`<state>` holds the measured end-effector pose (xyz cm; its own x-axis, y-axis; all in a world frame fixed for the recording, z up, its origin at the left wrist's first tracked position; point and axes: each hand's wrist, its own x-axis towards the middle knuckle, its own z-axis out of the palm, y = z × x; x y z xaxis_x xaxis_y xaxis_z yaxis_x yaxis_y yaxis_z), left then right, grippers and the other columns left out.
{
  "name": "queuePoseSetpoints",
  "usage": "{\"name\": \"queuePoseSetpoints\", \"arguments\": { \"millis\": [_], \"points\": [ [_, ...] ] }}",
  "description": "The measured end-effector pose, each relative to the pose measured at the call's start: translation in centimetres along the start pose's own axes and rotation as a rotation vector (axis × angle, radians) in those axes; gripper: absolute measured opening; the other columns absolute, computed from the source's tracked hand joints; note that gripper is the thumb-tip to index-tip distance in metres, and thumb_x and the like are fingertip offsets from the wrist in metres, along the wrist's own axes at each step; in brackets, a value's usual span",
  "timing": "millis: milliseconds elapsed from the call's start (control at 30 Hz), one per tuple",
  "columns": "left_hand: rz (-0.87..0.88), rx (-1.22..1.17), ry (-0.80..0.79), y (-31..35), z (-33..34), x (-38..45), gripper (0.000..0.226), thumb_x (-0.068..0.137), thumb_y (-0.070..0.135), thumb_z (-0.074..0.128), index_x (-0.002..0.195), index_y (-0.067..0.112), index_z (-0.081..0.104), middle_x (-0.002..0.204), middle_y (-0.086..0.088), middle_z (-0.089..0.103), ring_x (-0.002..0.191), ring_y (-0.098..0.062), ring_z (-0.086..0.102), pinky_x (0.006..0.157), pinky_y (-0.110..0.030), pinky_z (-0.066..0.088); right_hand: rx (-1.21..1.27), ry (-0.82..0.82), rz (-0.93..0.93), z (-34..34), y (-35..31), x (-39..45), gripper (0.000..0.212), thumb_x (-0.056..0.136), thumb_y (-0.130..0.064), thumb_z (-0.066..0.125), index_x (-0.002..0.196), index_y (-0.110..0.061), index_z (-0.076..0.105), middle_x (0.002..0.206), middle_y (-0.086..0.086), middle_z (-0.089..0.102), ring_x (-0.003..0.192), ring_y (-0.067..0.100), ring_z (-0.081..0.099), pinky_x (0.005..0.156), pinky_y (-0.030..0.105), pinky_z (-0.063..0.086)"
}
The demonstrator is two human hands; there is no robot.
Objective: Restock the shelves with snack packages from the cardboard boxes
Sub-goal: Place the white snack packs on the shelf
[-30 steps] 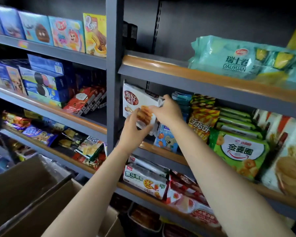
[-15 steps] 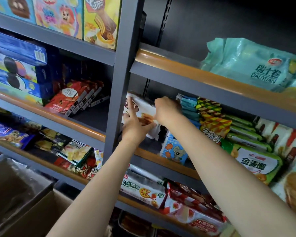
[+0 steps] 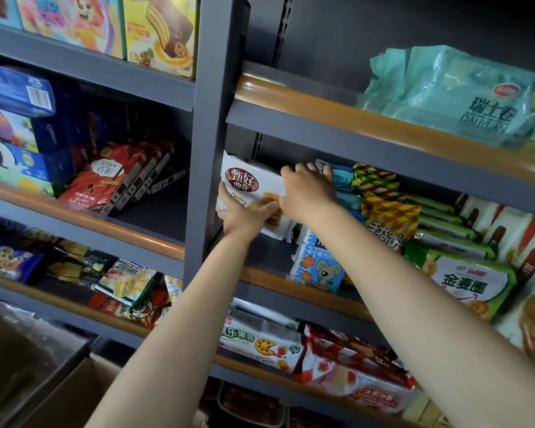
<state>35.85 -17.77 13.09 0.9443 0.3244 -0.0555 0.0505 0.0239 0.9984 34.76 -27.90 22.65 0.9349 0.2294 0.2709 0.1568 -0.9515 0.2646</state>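
Observation:
A white cookie package [image 3: 250, 183] with a dark red round label stands tilted at the left end of the middle shelf [image 3: 303, 293], just right of the grey upright post [image 3: 212, 143]. My left hand [image 3: 244, 216] holds it from below, fingers on its left edge and thumb across its front. My right hand [image 3: 311, 191] grips its upper right edge with curled fingers. A cardboard box [image 3: 28, 372] lies open at the lower left.
Blue and yellow-striped snack packs [image 3: 380, 199] crowd the shelf right of the package, with a blue mouse-print pack [image 3: 320, 267] below my right wrist. A teal bag [image 3: 464, 94] lies on the shelf above. Red boxes [image 3: 118, 180] lean in the left bay.
Both hands have pushed the white package deeper and higher into the shelf's left end. The view has moved closer to the shelves and the box has slid toward the lower left corner.

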Motion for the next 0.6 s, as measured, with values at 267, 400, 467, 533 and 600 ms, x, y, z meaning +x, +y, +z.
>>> {"name": "queuePoseSetpoints", "arguments": {
  "millis": [267,400,467,533,600],
  "points": [
    [-0.216,-0.493,-0.146,0.1,0.8,0.3,0.089,0.085,0.034,0.081,0.149,0.023,0.02,0.115,-0.009,0.063,0.096,-0.022,0.067,0.085,-0.043,0.062,0.231,-0.103,0.0,-0.6,2.7,1.0,0.079,0.069,-0.083,0.061,0.124,-0.026,0.061,0.123,0.002,0.054,0.123,0.025,0.049,0.111,0.045,0.029],
    [-0.267,-0.606,-0.129,0.0,1.2,1.0,0.093,0.081,0.041,0.082,0.151,0.027,0.023,0.142,-0.012,0.046,0.126,-0.031,0.054,0.081,-0.043,0.063,0.422,-0.167,0.014,-0.7,3.3,1.2,0.088,0.071,-0.087,0.053,0.123,-0.018,0.064,0.124,0.003,0.043,0.111,0.02,0.048,0.088,0.034,0.041],
    [-0.269,-0.636,-0.126,0.0,1.4,1.3,0.094,0.084,0.042,0.08,0.154,0.025,0.02,0.143,-0.009,0.043,0.129,-0.029,0.05,0.09,-0.048,0.06,0.423,-0.164,0.022,-0.8,3.2,1.5,0.087,0.075,-0.085,0.052,0.121,-0.012,0.065,0.128,0.006,0.041,0.113,0.02,0.044,0.087,0.033,0.038],
    [-0.291,-0.673,-0.137,-0.1,1.8,2.1,0.096,0.083,0.044,0.081,0.155,0.025,0.02,0.144,-0.007,0.042,0.13,-0.03,0.048,0.095,-0.05,0.057,0.336,-0.157,0.02,-0.6,2.8,1.8,0.087,0.075,-0.085,0.052,0.118,-0.01,0.063,0.128,0.007,0.041,0.122,0.023,0.039,0.089,0.035,0.034],
    [-0.319,-0.719,-0.161,-0.1,2.0,2.6,0.1,0.076,0.048,0.084,0.153,0.029,0.024,0.146,-0.008,0.043,0.127,-0.032,0.051,0.093,-0.051,0.058,0.235,-0.153,0.019,-0.3,2.5,2.1,0.089,0.072,-0.087,0.052,0.115,-0.01,0.062,0.13,0.008,0.042,0.13,0.028,0.036,0.096,0.04,0.031]
  ]
}}
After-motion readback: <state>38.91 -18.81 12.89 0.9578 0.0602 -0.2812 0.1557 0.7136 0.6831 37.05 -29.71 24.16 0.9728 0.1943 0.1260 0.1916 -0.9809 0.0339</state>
